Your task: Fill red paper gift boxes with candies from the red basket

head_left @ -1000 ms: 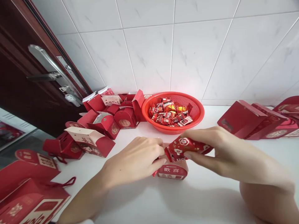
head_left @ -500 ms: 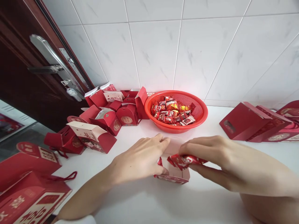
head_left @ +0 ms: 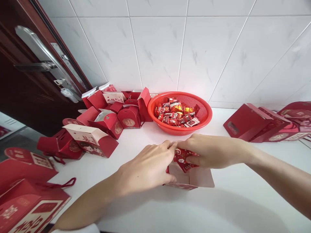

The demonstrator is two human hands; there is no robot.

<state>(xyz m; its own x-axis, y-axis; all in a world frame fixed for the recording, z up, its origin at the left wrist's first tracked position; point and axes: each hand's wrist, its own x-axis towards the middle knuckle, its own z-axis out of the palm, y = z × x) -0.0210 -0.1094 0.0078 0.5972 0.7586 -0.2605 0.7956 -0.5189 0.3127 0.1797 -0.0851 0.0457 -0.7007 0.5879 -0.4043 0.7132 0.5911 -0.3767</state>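
The right hand [head_left: 209,150] is clamping a red packet [head_left: 181,160] between thumb and fingers, its printed wrapper showing left of the thumb. Just below that hand, an open box [head_left: 202,178] is standing under the packet; how deep the packet is sitting cannot be told. The left hand [head_left: 149,168] is covering the box's left side, fingers bent, thumb standing apart from them; a bit of red [head_left: 167,169] is showing in that gap, but its grip cannot be told. Beyond both hands, a basket [head_left: 179,130] is holding wrapped sweets [head_left: 173,115]; red cartons [head_left: 107,147] are standing left of the left hand.
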